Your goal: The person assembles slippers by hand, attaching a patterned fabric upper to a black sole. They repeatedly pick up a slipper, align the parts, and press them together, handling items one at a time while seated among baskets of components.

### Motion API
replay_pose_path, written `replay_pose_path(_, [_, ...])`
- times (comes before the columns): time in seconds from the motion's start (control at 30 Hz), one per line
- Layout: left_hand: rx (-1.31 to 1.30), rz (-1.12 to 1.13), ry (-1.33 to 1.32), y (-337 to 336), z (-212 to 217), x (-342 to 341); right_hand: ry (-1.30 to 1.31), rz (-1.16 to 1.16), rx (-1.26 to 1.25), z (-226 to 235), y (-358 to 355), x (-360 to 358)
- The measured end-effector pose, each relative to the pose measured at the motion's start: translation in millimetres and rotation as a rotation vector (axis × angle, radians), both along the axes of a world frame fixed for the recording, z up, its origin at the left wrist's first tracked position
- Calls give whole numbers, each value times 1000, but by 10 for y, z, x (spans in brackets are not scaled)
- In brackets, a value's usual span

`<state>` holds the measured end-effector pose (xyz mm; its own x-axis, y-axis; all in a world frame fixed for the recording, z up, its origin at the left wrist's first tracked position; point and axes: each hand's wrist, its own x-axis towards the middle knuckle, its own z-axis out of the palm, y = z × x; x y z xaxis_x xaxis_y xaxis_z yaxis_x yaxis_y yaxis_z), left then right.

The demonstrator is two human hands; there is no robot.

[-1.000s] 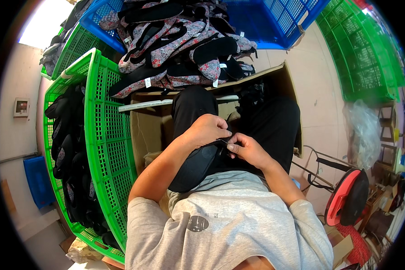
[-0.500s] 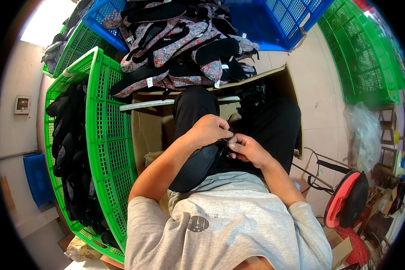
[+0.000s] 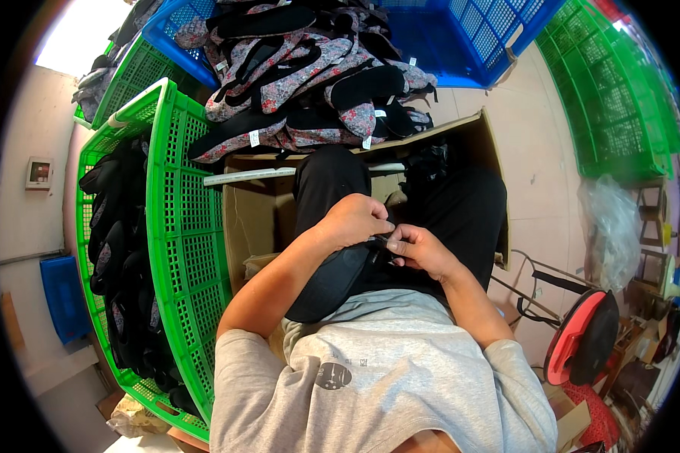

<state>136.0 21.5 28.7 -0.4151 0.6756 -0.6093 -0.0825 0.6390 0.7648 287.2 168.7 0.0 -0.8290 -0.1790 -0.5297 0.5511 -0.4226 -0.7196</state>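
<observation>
Over my lap, both hands meet with fingers pinched. My left hand (image 3: 355,219) is closed at the fingertips on a thin black strap (image 3: 380,239). Close beside it on the right, my right hand (image 3: 421,249) grips the same black strap between thumb and fingers. A small dark part, perhaps a buckle, shows between the hands; its shape is too small to make out. Below my left wrist, a black padded piece (image 3: 326,285) with a rounded end lies on my left thigh. My left forearm partly covers it.
An open cardboard box (image 3: 495,162) surrounds my knees, with a pale rod (image 3: 253,175) across it. Beyond it lies a heap of floral and black padded pieces (image 3: 310,83). A green crate (image 3: 193,226) of black pieces stands left; a red-and-black round seat (image 3: 582,336) stands right.
Both hands stay together over my lap, with only slight finger movement at the black strap. The whole view has shifted very slightly.
</observation>
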Motion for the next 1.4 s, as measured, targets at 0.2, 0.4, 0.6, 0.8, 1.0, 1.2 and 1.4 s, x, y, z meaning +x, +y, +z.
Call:
replay_pose_path(0.2, [81, 34, 120, 47, 55, -27, 14, -108, -88, -169, -42, 120])
replay_pose_path(0.4, [232, 11, 352, 365, 419, -172, 49, -198, -210, -281, -185, 298])
replay_pose_path(0.6, [441, -37, 830, 739, 190, -248, 42, -255, -266, -308, -201, 304])
replay_pose_path(0.8, [313, -205, 989, 351, 389, -243, 79, -265, -338, -354, -201, 327])
replay_pose_path(1.0, [183, -20, 444, -258, 427, -151, 142, -259, -395, -432, -227, 292])
replay_pose_path(1.2, [333, -147, 515, -474, 539, 0, 195, -263, -382, -325, -227, 259])
replay_pose_path(1.4, [416, -327, 914, -338, 397, 205, 245, -294, -388, -229, -274, 151])
